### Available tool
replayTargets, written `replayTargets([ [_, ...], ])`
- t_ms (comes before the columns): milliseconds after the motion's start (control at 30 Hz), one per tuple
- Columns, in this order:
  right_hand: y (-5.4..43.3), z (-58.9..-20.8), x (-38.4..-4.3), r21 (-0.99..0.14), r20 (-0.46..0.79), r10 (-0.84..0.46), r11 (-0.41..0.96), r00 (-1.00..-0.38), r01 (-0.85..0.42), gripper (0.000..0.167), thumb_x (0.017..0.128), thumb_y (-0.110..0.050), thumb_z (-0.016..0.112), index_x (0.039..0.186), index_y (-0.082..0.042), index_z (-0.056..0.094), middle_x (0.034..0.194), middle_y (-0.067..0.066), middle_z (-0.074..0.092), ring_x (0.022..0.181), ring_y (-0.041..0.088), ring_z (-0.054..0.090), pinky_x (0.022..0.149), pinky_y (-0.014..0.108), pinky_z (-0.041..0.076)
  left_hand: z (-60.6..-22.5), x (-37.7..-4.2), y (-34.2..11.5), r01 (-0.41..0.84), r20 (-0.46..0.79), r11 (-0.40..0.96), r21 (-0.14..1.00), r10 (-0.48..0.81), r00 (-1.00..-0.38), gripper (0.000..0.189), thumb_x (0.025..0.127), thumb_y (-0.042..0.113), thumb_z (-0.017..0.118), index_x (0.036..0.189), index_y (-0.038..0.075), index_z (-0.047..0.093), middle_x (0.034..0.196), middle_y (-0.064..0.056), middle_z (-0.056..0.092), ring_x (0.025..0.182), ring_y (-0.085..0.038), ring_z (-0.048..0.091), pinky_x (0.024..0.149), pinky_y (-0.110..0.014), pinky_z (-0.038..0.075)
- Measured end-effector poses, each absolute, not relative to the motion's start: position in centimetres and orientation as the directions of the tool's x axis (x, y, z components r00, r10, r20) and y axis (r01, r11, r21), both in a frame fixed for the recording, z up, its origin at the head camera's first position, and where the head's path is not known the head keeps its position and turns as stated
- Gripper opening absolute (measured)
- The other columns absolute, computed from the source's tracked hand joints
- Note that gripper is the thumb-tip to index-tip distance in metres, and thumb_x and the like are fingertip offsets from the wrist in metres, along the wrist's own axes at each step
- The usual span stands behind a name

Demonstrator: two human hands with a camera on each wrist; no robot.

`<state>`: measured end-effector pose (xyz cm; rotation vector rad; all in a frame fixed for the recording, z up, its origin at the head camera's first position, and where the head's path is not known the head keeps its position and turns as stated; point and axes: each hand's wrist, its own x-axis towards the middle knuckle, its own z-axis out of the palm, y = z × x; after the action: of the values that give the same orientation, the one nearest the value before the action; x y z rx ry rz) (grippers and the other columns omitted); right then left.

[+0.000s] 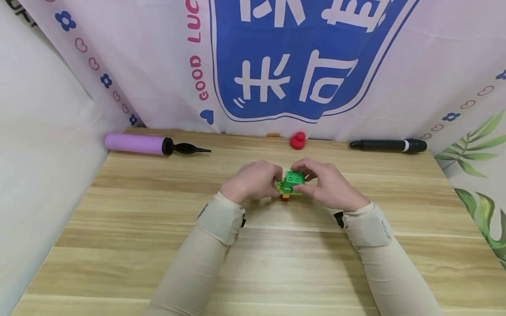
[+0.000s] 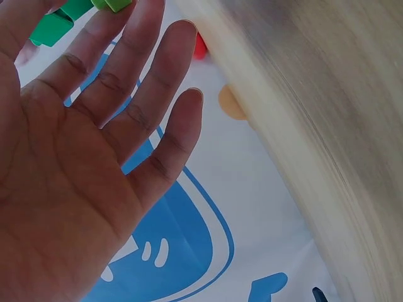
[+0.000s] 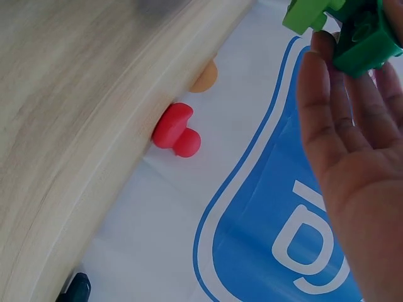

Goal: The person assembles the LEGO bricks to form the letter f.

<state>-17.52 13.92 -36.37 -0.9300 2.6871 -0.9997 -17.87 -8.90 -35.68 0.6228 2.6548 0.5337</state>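
Note:
Between the two hands, over the middle of the table, is a small stack of toy building bricks. Its top is a green brick [image 1: 294, 177] with round studs, which my right hand [image 1: 330, 184] holds between thumb and fingers. A light green brick piece [image 1: 280, 186] with studs lies lower and to the left, and my left hand [image 1: 257, 179] pinches its left end. Below it, small yellow and red parts [image 1: 284, 198] show. In the right wrist view the green brick [image 3: 362, 41] rests against the fingers. The left wrist view catches the light green piece [image 2: 116, 4] at the fingertips.
A purple hand pump [image 1: 138, 144] with a black nozzle lies at the table's back left. Along the back edge are a red knobbed object [image 1: 298, 140] and a black pen-shaped object [image 1: 387, 145]. A printed cloth [image 1: 158, 66] hangs behind the wooden table [image 1: 138, 245].

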Motion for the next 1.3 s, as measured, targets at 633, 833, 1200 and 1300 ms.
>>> replayTargets([
  [633,14.11,-36.37,-17.48,-0.593,0.121,-0.626,0.577,-0.771,-0.561,0.035,0.092,-0.009,0.082,0.127,-0.012,0.076,0.121,0.003,0.078,0.100,0.019,0.069,0.085,0.048,0.059,-35.72,-18.03,-8.58,0.350,-0.261,0.835,0.425,0.483,-0.836,0.028,0.093,0.027,0.083,0.117,0.017,0.073,0.092,0.004,0.070,0.080,-0.015,0.062,0.073,-0.031,0.051],
  [833,14.12,-36.40,-17.51,-0.594,0.126,-0.632,0.569,-0.764,-0.569,0.036,0.092,-0.009,0.082,0.127,-0.012,0.076,0.120,0.002,0.078,0.100,0.019,0.068,0.084,0.048,0.059,-35.69,-18.01,-8.67,0.352,-0.258,0.834,0.425,0.484,-0.836,0.029,0.092,0.027,0.083,0.118,0.016,0.073,0.091,0.003,0.069,0.079,-0.015,0.062,0.073,-0.032,0.050],
  [1200,14.00,-36.58,-17.54,-0.580,0.144,-0.646,0.559,-0.750,-0.593,0.036,0.093,-0.009,0.082,0.128,-0.011,0.075,0.118,0.002,0.077,0.101,0.018,0.069,0.082,0.049,0.060,-35.67,-17.93,-8.69,0.338,-0.269,0.835,0.435,0.479,-0.836,0.027,0.093,0.026,0.083,0.116,0.017,0.073,0.091,0.003,0.070,0.079,-0.015,0.062,0.073,-0.031,0.051],
  [1300,13.97,-36.65,-17.60,-0.576,0.142,-0.647,0.561,-0.749,-0.594,0.037,0.093,-0.010,0.082,0.129,-0.012,0.075,0.119,0.002,0.076,0.103,0.018,0.069,0.082,0.048,0.060,-35.71,-17.96,-8.71,0.325,-0.278,0.835,0.444,0.473,-0.836,0.026,0.093,0.026,0.083,0.116,0.017,0.073,0.092,0.003,0.070,0.080,-0.016,0.062,0.073,-0.031,0.051],
])
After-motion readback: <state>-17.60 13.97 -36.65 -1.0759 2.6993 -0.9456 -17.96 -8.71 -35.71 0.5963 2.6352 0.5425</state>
